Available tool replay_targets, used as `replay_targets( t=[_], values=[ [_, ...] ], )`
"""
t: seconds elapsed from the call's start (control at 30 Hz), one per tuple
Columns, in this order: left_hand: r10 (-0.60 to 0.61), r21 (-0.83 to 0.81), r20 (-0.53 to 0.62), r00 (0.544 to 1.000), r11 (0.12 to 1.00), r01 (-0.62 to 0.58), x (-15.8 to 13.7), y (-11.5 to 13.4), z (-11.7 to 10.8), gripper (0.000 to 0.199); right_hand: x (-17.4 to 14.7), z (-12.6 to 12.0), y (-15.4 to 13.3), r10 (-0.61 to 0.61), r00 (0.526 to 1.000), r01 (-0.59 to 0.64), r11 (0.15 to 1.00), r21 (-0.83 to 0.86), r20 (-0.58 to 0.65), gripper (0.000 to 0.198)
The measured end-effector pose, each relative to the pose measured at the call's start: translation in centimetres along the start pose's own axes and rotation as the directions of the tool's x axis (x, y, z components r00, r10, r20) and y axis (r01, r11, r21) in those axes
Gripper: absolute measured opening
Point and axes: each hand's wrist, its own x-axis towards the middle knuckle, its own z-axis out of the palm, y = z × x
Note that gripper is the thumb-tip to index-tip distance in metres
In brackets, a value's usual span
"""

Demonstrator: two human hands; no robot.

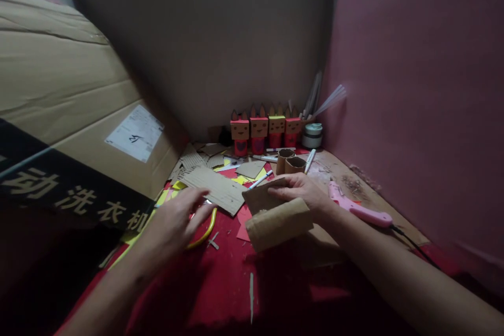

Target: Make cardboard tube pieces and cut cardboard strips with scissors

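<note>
My left hand (183,215) hovers over the left part of the red surface, thumb and fingers apart, with nothing visibly gripped. Just beside its thumb lies a curved yellow loop (212,226), partly hidden by the hand, so its kind is unclear. A flat cardboard piece (220,189) lies just beyond the fingertips. My right hand (301,189) pinches a brown piece of cardboard (262,197). Below those fingers is a cardboard tube (279,223), tilted on its side; whether it is joined to the pinched piece I cannot tell.
Two upright cardboard tubes (295,164), markers (260,179) and paper scraps lie ahead. Several red box-headed figures (258,134) stand at the back near a pale jar (312,136). A pink glue gun (358,207) with its cord lies right. A large carton (79,79) rises left.
</note>
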Motion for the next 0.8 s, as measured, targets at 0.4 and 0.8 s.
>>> replay_targets(
  t=[0.4, 0.8],
  values=[
    [-0.105, -0.854, 0.302, 0.947, 0.412, 0.318, -2.9, 8.0, 3.8, 0.029, -1.2, 0.2, 0.9, -0.258, 0.961, 0.264, 0.963, 0.046, -0.103, 0.015],
    [-0.129, -0.852, 0.364, 0.923, 0.355, 0.385, -1.6, 7.4, 3.6, 0.024, -2.1, 0.2, 0.4, -0.4, 0.911, 0.41, 0.904, -0.123, 0.1, 0.033]
  ],
)
